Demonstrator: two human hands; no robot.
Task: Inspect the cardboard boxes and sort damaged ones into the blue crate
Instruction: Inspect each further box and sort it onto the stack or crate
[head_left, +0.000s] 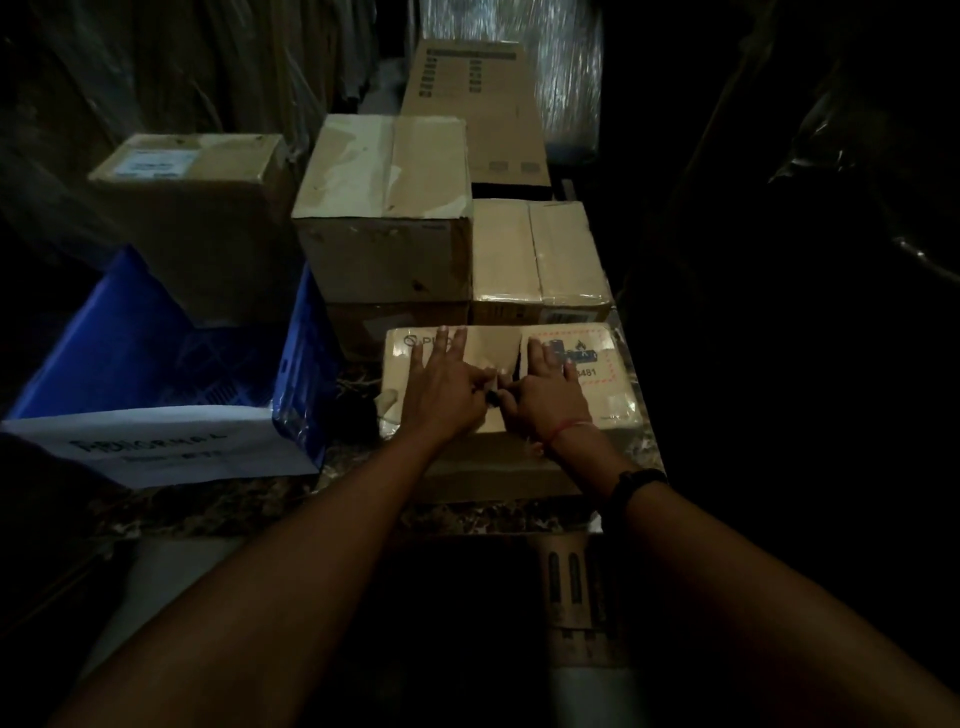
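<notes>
A flat cardboard box (597, 405) with a hazard label lies on the marble counter in front of me. Its top is torn open along a dark split in the middle. My left hand (447, 387) rests on the top left of the split, two fingers straight, while index and thumb pinch the torn edge. From the other side my right hand (548, 392) pinches the same edge, and its other fingers lie flat on the label. The blue crate (130, 358) stands to the left with a white paper sign on its front.
A brown box (202, 208) sits at the crate's far end. A tall box (384, 218) with peeled tape tops a stack behind the held box. A taped box (540, 254) is at right, a long box (472, 104) beyond. Plastic-wrapped goods close in both sides.
</notes>
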